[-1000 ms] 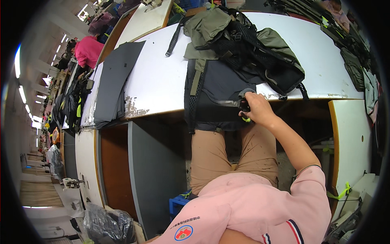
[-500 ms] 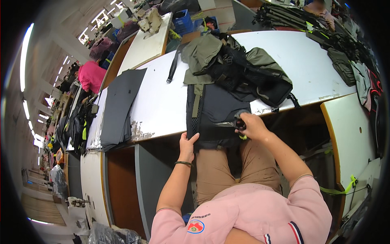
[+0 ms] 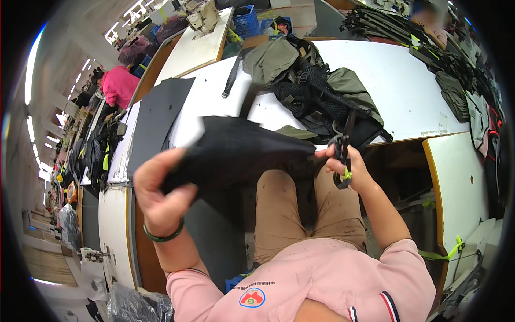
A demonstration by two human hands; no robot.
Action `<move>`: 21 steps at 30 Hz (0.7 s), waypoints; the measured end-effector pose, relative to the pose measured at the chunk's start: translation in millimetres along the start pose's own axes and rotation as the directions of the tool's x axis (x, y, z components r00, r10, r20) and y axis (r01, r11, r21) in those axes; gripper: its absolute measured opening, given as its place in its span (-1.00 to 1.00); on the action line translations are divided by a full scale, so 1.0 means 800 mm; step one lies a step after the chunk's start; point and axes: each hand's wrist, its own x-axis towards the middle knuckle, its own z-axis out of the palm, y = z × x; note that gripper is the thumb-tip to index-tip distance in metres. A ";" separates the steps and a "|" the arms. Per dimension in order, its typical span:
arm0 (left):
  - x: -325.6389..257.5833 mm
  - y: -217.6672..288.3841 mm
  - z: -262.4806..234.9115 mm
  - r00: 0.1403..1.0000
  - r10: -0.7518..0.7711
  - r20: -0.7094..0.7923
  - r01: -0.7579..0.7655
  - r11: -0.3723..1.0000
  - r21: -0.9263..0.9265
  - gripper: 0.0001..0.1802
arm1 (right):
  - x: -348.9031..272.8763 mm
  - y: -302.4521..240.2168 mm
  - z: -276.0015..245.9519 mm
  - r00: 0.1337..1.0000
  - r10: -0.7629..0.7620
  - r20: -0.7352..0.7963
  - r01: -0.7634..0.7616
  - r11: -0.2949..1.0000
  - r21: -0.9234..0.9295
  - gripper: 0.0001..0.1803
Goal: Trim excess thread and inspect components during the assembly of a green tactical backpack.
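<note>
A black fabric piece [image 3: 244,153], blurred by motion, stretches in the air over the table's front edge and above my lap. My left hand [image 3: 163,193] is closed on its left end, thumb below. My right hand [image 3: 354,169] holds a pair of scissors [image 3: 339,144] with a yellow-green tag, blades pointing up and away. The fingertips of this hand also touch the right end of the fabric. Behind lies an olive and black backpack [image 3: 311,88] with mesh straps, spread on the white table [image 3: 389,72].
Dark grey flat panels [image 3: 155,115] lie stacked at the table's left. A black strap [image 3: 232,78] rests beside the backpack. Black straps and bags [image 3: 381,32] pile up at the far right. Blue crates [image 3: 245,21] stand behind the table. A person in pink [image 3: 119,88] is at the left.
The black fabric has been lifted off the table edge and swung left and up. My left hand moved left with it. The scissors turned from pointing left to pointing up.
</note>
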 end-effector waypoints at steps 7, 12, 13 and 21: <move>-0.052 -0.089 0.195 0.675 -0.020 0.738 -0.088 0.990 0.108 -0.43 | 0.016 -0.022 0.005 0.999 0.014 0.033 -0.016 0.996 0.084 -0.58; -0.137 -0.174 0.304 0.483 -0.159 0.861 0.092 0.987 0.131 -0.40 | -0.009 -0.009 -0.022 0.995 0.067 -0.080 -0.093 0.913 -0.398 -0.65; -0.151 -0.180 0.315 0.486 -0.160 0.859 0.103 0.987 0.125 -0.40 | -0.013 -0.010 -0.024 0.991 -0.036 -0.126 -0.048 0.797 -0.602 -0.67; -0.216 -0.233 0.366 0.471 -0.166 0.867 0.198 0.977 0.079 -0.41 | -0.023 -0.030 0.089 0.966 -0.176 0.192 0.258 0.547 -0.796 -0.43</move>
